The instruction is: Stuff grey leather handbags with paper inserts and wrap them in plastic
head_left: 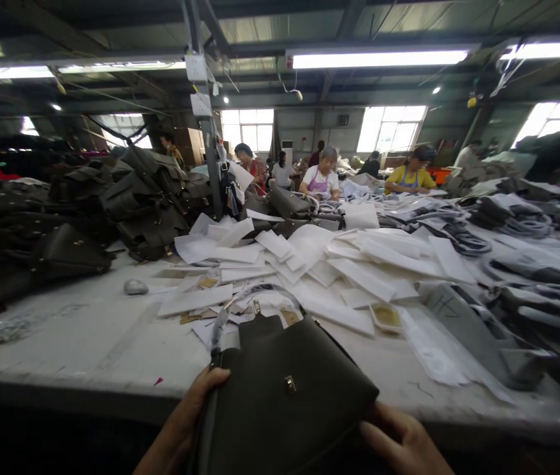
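Observation:
A dark olive handbag [280, 389] is held between my two hands at the table's front edge, tilted. Its top handle [221, 320] is wrapped in clear plastic and arches over the white sheets. A small metal clasp [290, 384] sits on the front panel, and an open flap rises at the top. My left hand [205, 396] grips the bag's upper left side, thumb on the near face. At the lower right corner, my right hand [396, 432] has its fingers closed round the edge. The bag hides part of both hands.
White foam sheets [309, 264] spread across the table [111, 336]. Dark bags [146, 198] are piled at left, wrapped straps [531, 221] at right. A shallow dish [386, 316] with yellowish content and a grey mouse-shaped object [136, 287] lie nearby. Several people sit beyond.

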### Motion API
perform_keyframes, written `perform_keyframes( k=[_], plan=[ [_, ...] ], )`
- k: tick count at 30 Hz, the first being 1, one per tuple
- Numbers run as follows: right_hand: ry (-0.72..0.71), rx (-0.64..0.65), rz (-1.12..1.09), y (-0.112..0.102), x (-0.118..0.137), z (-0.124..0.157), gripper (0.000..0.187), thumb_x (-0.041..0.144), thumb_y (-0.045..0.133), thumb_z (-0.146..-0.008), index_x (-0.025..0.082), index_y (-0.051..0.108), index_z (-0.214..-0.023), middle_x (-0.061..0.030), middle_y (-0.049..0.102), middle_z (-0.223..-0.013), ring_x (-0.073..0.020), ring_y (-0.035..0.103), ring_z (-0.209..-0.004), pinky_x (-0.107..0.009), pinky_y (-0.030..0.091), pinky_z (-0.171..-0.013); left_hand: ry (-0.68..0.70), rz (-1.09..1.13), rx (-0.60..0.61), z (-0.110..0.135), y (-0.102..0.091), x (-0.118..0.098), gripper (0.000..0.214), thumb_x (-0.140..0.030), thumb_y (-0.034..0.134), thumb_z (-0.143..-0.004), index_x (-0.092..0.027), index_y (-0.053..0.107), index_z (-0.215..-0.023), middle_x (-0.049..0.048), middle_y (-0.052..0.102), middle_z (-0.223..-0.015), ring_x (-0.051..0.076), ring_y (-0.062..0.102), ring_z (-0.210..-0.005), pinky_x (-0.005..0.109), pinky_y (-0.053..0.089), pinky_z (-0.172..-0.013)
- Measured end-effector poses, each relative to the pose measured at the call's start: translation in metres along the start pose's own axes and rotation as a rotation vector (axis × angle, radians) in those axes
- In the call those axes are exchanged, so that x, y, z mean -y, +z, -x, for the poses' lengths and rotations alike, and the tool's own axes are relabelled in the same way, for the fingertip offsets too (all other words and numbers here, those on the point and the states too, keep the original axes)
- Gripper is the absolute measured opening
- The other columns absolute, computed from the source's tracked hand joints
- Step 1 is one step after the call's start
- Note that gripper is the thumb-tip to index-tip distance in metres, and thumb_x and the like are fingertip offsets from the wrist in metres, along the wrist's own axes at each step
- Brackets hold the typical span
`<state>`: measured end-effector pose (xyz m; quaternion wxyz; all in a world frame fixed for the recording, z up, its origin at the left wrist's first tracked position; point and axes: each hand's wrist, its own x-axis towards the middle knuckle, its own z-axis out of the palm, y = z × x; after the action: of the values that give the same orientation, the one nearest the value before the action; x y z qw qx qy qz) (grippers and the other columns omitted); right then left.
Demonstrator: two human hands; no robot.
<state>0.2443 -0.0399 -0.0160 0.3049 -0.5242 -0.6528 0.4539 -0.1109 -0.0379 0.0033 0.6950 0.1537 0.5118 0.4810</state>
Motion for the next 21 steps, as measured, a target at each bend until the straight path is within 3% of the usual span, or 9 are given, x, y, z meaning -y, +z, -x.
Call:
perform_keyframes(
  k=[4,6,8,10,12,15,18,19,21],
  plan=[
    [-0.273,-0.412,0.252,-0.021,-0.014,-0.016,0.022,0.047,0.069,-0.076,0.029,0.07,-0.089,-0.0057,0.07,-0.09,-0.0286,0.066,-0.083,-0.039,0.056,-0.074,0.218,-0.255,-0.048,-0.02,0.016,-0.012,0.032,-0.035,0.068,-0.074,-0.016,0.061,-0.098,0.0039,0.072,-0.081,0.022,0.07,-0.074,0.031,0.055,-0.069],
    [-0.463,-0.595,0.339,-0.03,-0.004,-0.025,0.015,0.041,0.067,-0.08,0.03,0.067,-0.091,-0.0066,0.068,-0.094,-0.0291,0.065,-0.09,-0.043,0.055,-0.082,0.335,-0.493,-0.051,-0.039,0.034,-0.024,0.032,-0.038,0.061,-0.077,-0.015,0.059,-0.099,0.0048,0.072,-0.086,0.023,0.069,-0.081,0.03,0.054,-0.071],
    [-0.599,-0.653,0.436,-0.038,0.015,-0.036,0.018,0.037,0.067,-0.082,0.03,0.067,-0.099,-0.0083,0.068,-0.102,-0.0303,0.063,-0.102,-0.047,0.05,-0.093,0.438,-0.784,-0.025,-0.062,0.053,-0.042,0.033,-0.039,0.052,-0.08,-0.014,0.06,-0.1,0.0073,0.071,-0.094,0.024,0.067,-0.088,0.032,0.053,-0.076],
    [-0.64,-0.521,0.56,-0.045,0.035,-0.052,0.033,0.039,0.07,-0.081,0.029,0.067,-0.112,-0.0095,0.067,-0.118,-0.032,0.057,-0.118,-0.051,0.042,-0.105,0.481,-0.896,-0.012,-0.086,0.072,-0.062,0.031,-0.036,0.055,-0.078,-0.015,0.062,-0.099,0.0083,0.071,-0.101,0.026,0.065,-0.098,0.033,0.05,-0.085],
    [-0.567,-0.287,0.665,-0.049,0.051,-0.068,0.054,0.045,0.075,-0.076,0.028,0.063,-0.126,-0.0092,0.059,-0.136,-0.034,0.047,-0.132,-0.054,0.032,-0.114,0.522,-0.974,-0.035,-0.102,0.088,-0.078,0.032,-0.031,0.064,-0.072,-0.014,0.064,-0.099,0.0114,0.07,-0.109,0.03,0.06,-0.111,0.037,0.044,-0.098],
    [-0.391,-0.019,0.709,-0.051,0.06,-0.086,0.082,0.057,0.079,-0.067,0.025,0.056,-0.138,-0.0115,0.044,-0.151,-0.0369,0.035,-0.141,-0.055,0.028,-0.116,0.632,-1.048,-0.049,-0.098,0.103,-0.088,0.041,-0.031,0.066,-0.076,-0.014,0.063,-0.113,0.0148,0.06,-0.131,0.032,0.047,-0.129,0.039,0.029,-0.112],
    [-0.316,0.095,0.719,-0.051,0.06,-0.092,0.099,0.059,0.082,-0.059,0.022,0.048,-0.145,-0.0149,0.034,-0.156,-0.038,0.029,-0.144,-0.055,0.026,-0.117,0.776,-1.175,0.186,-0.066,0.104,-0.078,0.058,-0.043,0.068,-0.08,-0.02,0.057,-0.132,0.0118,0.051,-0.144,0.03,0.042,-0.137,0.04,0.024,-0.116],
    [-0.315,0.118,0.74,-0.051,0.06,-0.092,0.103,0.056,0.084,-0.057,0.021,0.046,-0.146,-0.0159,0.033,-0.156,-0.0385,0.028,-0.144,-0.055,0.024,-0.118,0.804,-1.256,0.322,-0.054,0.102,-0.071,0.068,-0.046,0.073,-0.076,-0.023,0.054,-0.137,0.0115,0.047,-0.148,0.032,0.039,-0.139,0.044,0.024,-0.117],
    [-0.33,0.161,0.8,-0.052,0.059,-0.093,0.103,0.047,0.087,-0.056,0.019,0.046,-0.146,-0.0176,0.034,-0.155,-0.0391,0.03,-0.143,-0.056,0.023,-0.118,0.858,-1.427,0.439,-0.038,0.1,-0.057,0.089,-0.047,0.085,-0.063,-0.024,0.049,-0.142,0.0145,0.041,-0.152,0.038,0.032,-0.143,0.054,0.018,-0.118]
  ],
)
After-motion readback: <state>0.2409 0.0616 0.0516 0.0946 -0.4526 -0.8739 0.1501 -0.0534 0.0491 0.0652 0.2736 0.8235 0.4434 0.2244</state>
